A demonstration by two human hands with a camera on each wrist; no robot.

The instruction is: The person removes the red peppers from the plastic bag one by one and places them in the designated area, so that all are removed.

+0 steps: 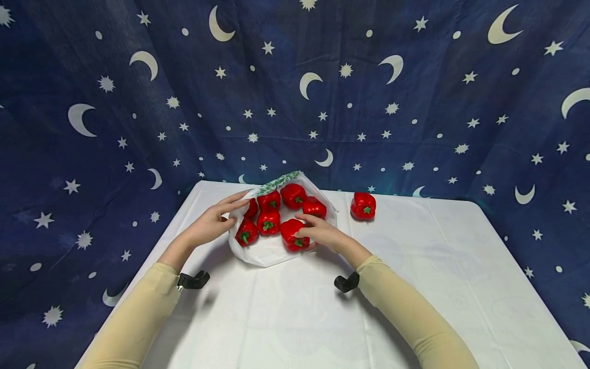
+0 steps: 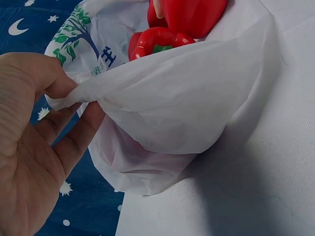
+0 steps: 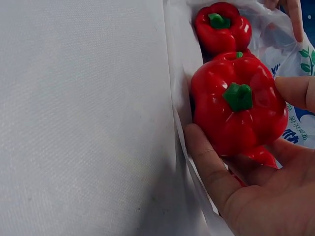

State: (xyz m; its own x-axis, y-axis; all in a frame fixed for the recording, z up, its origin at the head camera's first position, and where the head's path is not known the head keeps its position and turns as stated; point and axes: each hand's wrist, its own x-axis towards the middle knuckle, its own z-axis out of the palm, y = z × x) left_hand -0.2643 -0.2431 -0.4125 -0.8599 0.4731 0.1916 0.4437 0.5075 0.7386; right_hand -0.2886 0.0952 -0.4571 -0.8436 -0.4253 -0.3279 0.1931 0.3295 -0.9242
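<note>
A white plastic bag [image 1: 265, 256] with green printing lies on its side, its mouth facing me. Several red bell peppers [image 1: 268, 220] with green stems sit inside it. My left hand [image 1: 208, 224] pinches the bag's left rim between thumb and fingers; the left wrist view shows the gathered plastic [image 2: 167, 98] in that grip. My right hand [image 1: 326, 234] reaches into the mouth and holds one bell pepper [image 3: 238, 125] at the front right, thumb on one side and fingers on the other. Part of the right hand's fingers is hidden behind that pepper.
One more red bell pepper [image 1: 362, 206] stands on the table to the right of the bag. A white cloth covers the table [image 1: 415, 256]. Behind it hangs a dark blue curtain [image 1: 286, 92] with moons and stars. Black wrist straps [image 1: 193, 280] sit on both forearms.
</note>
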